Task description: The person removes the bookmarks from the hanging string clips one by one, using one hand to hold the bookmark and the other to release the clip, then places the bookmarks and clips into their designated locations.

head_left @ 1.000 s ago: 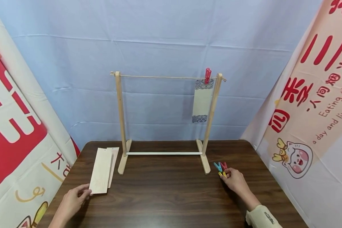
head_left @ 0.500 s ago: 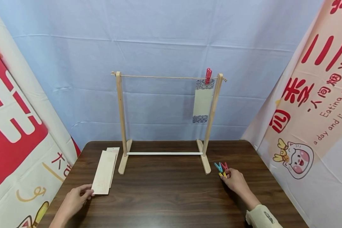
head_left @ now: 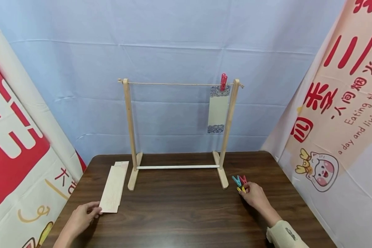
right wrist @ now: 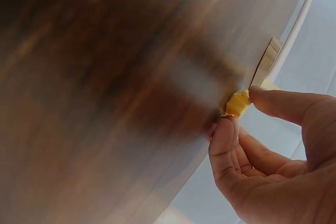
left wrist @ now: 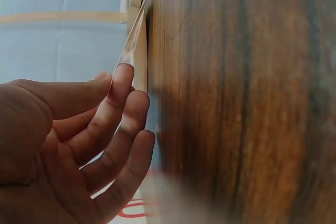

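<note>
At left, my left grip [head_left: 80,217], thumb and forefinger drawn together, pinches near corner of pale rectangular card [head_left: 113,191], near end raised off desk [head_left: 179,210]. Second pale card [head_left: 124,168] partly beneath it. Center, wooden stand [head_left: 129,120], cord [head_left: 173,84] strung between posts; near right post, blue-patterned card [head_left: 218,109] hangs from cord under bright red clothespin [head_left: 224,82]. Right of stand, blue clothespin [head_left: 236,180], yellow clothespin [head_left: 240,189] and dark red clothespin [head_left: 243,179] clustered on desk; my right grip [head_left: 256,196], thumb and fingertip nearly together, pinches yellow one.
</note>
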{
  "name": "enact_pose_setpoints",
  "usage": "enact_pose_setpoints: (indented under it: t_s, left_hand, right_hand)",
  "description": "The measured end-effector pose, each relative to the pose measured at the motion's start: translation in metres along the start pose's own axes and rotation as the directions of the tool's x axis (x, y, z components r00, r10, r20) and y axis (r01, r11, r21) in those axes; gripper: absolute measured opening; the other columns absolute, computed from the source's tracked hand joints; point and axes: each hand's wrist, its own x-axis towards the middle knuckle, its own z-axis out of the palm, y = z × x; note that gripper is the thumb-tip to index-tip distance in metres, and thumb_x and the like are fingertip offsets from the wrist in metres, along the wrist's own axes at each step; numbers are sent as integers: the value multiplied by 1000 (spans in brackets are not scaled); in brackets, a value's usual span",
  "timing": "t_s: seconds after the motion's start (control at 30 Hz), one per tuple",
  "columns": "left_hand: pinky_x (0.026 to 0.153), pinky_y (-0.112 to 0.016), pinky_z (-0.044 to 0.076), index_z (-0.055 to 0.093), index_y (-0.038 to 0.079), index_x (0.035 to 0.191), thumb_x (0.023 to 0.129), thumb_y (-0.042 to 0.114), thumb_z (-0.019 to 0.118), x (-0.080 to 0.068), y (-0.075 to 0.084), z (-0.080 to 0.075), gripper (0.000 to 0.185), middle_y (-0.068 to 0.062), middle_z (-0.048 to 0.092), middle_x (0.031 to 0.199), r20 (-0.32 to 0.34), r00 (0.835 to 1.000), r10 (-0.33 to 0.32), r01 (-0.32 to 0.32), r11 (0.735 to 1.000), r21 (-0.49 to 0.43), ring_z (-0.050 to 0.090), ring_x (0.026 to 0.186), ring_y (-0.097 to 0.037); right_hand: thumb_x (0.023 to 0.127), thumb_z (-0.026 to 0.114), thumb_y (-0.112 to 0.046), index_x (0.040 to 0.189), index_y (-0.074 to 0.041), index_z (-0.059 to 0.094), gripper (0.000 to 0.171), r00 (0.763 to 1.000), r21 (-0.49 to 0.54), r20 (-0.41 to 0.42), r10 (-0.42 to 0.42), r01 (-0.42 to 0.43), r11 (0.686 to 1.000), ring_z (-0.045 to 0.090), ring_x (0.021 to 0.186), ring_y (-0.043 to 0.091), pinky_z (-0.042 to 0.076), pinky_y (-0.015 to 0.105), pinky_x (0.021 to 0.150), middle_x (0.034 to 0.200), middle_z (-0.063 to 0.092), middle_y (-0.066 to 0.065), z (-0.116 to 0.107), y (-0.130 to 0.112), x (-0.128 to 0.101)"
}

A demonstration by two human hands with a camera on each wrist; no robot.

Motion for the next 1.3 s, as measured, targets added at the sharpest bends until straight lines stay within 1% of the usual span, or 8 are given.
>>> enact_pose_setpoints:
  t_s: [0.23,0.47,0.53,0.6,0.7,0.77,0.87,1.3]
  left_hand:
    - [66,-28,46,67,-10,134,106,15,67,3,-2,0,37,1,78,92,11,1000,6,-6,1000,1,67,79,-13]
    - [70,-36,48,70,-8,129,105,17,68,5,-4,1,35,1,77,90,-8,1000,17,-16,997,74,64,78,-14]
    - [73,-44,53,71,-6,127,105,21,69,4,-4,0,35,-3,77,93,-20,1000,15,-13,995,97,69,83,-21]
    - [76,-54,55,73,-3,125,104,25,70,4,-4,-1,35,-8,78,99,-28,1000,-2,5,993,116,72,92,-33]
    - [76,-65,54,74,1,122,104,33,71,2,-5,-3,37,-18,77,109,-30,999,-35,39,991,128,70,106,-50]
    - [73,-65,54,74,2,121,104,37,70,1,-5,-3,39,-22,76,113,-29,997,-65,68,989,128,68,108,-54]
    - [70,-62,54,74,3,119,104,39,69,1,-5,-4,39,-23,75,112,-35,995,-94,98,987,127,69,105,-53]
    - [68,-59,54,75,5,114,104,39,69,-2,-3,-5,36,-22,75,108,-37,991,-132,136,983,121,71,100,-48]
  right_hand:
    - [93,81,-10,111,12,69,31,1000,-6,-3,0,0,1000,62,77,21,53,41,71,85,66,8,-1,-2,0]
    - [93,81,-10,110,12,69,30,1000,-6,-5,-9,9,1000,61,77,21,53,40,70,85,66,8,-1,-3,1]
    - [93,81,-10,111,12,69,30,1000,-3,-6,-10,10,1000,61,76,21,52,40,70,85,66,8,-1,-3,1]
    - [93,81,-10,111,13,69,31,1000,-3,-9,-13,13,1000,60,76,21,52,39,69,85,65,8,0,-2,1]
    - [92,81,-10,111,12,69,32,1000,-4,-15,-10,10,1000,60,75,20,51,38,69,84,64,8,1,0,1]
    - [92,82,-11,111,12,69,32,1000,-2,-17,-10,10,1000,59,74,20,51,38,68,84,64,8,1,1,1]
    - [92,81,-10,111,12,69,32,1000,2,-18,-11,11,1000,59,74,20,51,37,68,84,64,8,1,1,0]
    - [95,79,-11,115,13,68,33,1000,6,11,16,-16,1000,60,76,20,51,38,69,87,65,8,-1,-2,0]
